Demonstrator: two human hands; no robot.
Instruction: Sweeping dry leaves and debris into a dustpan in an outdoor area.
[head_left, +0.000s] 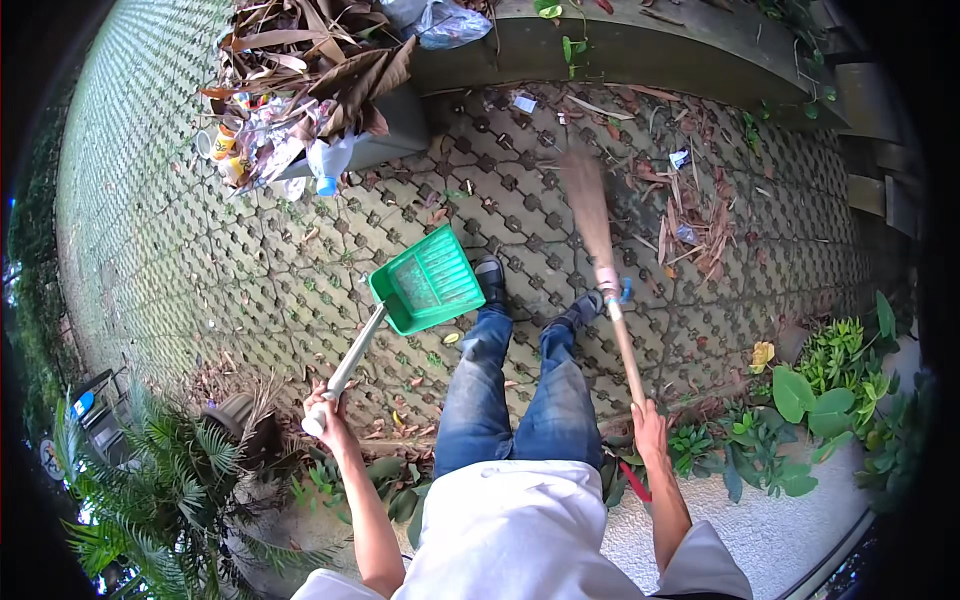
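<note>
My left hand (327, 414) grips the pale handle (357, 351) of a green plastic dustpan (429, 279). The pan lies to the left of my shoes, its ribbed lip pointing to the upper right. In my right hand (649, 430) is the wooden handle (624, 345) of a broom. The broom's bristles (586, 196) are blurred and reach up toward the litter by the kerb. Right of the bristles lies a heap of dry brown leaves (705, 238), with a crumpled wrapper (685, 234) among them. Another white scrap (678, 158) rests just above the heap.
A grey bin (394, 127) overflows with dry leaves, paper cups and a plastic bottle (328, 163) at the upper left. A low concrete kerb (600, 51) curves along the top. Perforated paving blocks (247, 300) cover the ground. Potted palms (180, 480) and leafy plants (814, 397) flank me.
</note>
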